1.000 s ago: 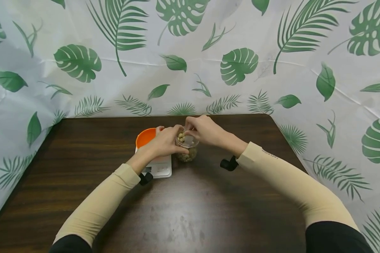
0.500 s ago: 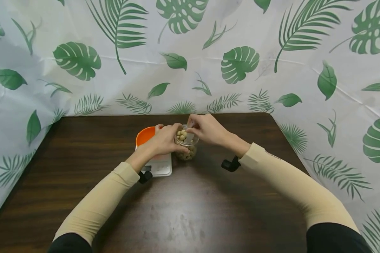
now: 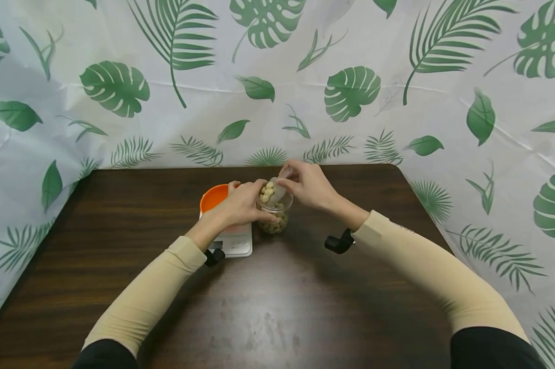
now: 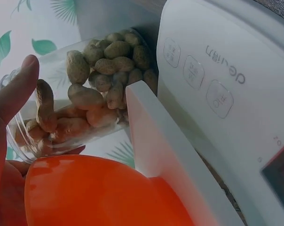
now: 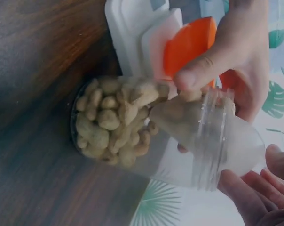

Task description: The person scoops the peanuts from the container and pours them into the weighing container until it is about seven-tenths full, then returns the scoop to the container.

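Note:
A clear plastic jar (image 5: 172,162) partly filled with unshelled peanuts (image 4: 116,63) stands on the table. Around its upper part my left hand (image 3: 241,205) keeps a grip, thumb on the near side. My right hand (image 3: 309,185) pinches a translucent plastic scoop (image 5: 248,146) at the jar's mouth; the scoop's tapered end reaches down inside. Several peanuts lie against the scoop near the rim. Left of the jar, an orange bowl (image 4: 99,193) sits on a white kitchen scale (image 4: 189,108), partly hidden behind my left hand and wrist in the head view.
The dark wooden table (image 3: 268,307) runs up to a leaf-printed sheet (image 3: 300,92) at the back. Black wrist cameras (image 3: 339,242) are strapped under both wrists. The scale's display (image 4: 280,172) shows only partly.
My right hand has risen slightly and shifted a little right, tilting the scoop, so more of it shows with peanuts above the rim. My left hand stays on the jar.

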Motion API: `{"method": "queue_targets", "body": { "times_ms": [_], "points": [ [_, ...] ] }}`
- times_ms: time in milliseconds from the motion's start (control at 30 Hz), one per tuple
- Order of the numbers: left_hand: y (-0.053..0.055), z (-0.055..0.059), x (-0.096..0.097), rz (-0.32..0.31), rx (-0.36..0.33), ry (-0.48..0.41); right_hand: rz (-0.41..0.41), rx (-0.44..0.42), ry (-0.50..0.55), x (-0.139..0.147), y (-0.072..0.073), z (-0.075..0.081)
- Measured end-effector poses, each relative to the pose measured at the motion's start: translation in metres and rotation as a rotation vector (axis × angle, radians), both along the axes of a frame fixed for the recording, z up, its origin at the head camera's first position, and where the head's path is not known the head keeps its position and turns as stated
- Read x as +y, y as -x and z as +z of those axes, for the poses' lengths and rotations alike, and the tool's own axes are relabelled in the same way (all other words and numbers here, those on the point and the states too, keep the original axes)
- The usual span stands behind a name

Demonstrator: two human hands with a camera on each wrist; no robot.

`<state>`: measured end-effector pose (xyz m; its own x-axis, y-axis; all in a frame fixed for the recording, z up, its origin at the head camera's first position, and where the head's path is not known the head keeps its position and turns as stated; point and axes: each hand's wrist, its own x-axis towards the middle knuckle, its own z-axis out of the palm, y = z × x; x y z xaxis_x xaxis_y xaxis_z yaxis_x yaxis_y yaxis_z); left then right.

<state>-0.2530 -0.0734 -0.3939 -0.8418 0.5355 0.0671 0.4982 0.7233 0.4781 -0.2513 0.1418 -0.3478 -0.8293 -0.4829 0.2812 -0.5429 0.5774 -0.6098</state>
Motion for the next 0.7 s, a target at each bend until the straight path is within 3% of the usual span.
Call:
{"method": "queue_targets", "body": {
  "times_ms": [233,400,567,700],
  "points": [
    [-0.001,0.002,-0.002,0.004,-0.004,0.004,0.034,-0.011,-0.024,-0.001,0.003,-0.004],
    [-0.001,-0.001,-0.001,-0.001,-0.004,0.007,0.019,-0.069,-0.012,0.0,0.006,-0.003],
    [-0.001,0.0,-0.001,-0.001,0.0,0.016,0.023,-0.107,-0.026,0.004,0.007,0.005],
    [-0.001,0.001,-0.001,-0.002,0.002,0.026,0.075,-0.087,-0.081,0.007,0.009,0.013]
  ]
}}
